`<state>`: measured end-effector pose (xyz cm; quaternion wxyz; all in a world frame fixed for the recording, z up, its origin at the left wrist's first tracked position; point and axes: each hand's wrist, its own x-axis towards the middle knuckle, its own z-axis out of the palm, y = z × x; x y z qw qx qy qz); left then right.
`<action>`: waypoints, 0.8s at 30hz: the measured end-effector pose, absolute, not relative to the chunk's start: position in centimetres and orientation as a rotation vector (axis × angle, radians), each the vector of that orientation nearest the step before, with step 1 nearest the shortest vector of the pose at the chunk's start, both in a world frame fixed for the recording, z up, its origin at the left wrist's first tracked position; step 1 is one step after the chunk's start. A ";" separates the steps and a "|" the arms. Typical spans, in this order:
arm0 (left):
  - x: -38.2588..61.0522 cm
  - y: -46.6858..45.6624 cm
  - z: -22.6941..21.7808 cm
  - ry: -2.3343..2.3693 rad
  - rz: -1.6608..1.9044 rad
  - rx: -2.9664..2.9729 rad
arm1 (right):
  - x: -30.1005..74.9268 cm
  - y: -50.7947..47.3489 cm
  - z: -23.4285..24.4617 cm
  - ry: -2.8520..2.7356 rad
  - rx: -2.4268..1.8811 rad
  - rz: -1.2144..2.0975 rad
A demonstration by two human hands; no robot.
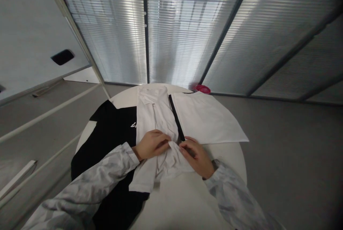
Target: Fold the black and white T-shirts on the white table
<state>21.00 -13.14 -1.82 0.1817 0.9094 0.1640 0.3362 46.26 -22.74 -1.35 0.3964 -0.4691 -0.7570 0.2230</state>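
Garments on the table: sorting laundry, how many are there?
3: black printed shirt at left, white fabric shirt in the middle, flat folded white garment at right; others may hide underneath.

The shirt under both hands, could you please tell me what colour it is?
The shirt is white, shown best in the head view.

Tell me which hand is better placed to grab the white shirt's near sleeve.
Probably left: the left hand pinches the shirt right beside that sleeve; the right hand is farther across.
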 end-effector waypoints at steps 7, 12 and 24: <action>21.4 -13.6 -1.4 0.737 0.833 2.194 | 45.9 -23.9 -0.5 -2.203 -1.063 0.132; 21.9 -13.4 -1.3 0.753 0.805 2.076 | 45.3 -23.5 -0.6 -2.252 -1.229 -0.020; 22.7 -14.1 -1.8 0.657 0.808 2.305 | 45.2 -23.5 -0.4 -2.145 -1.372 -0.035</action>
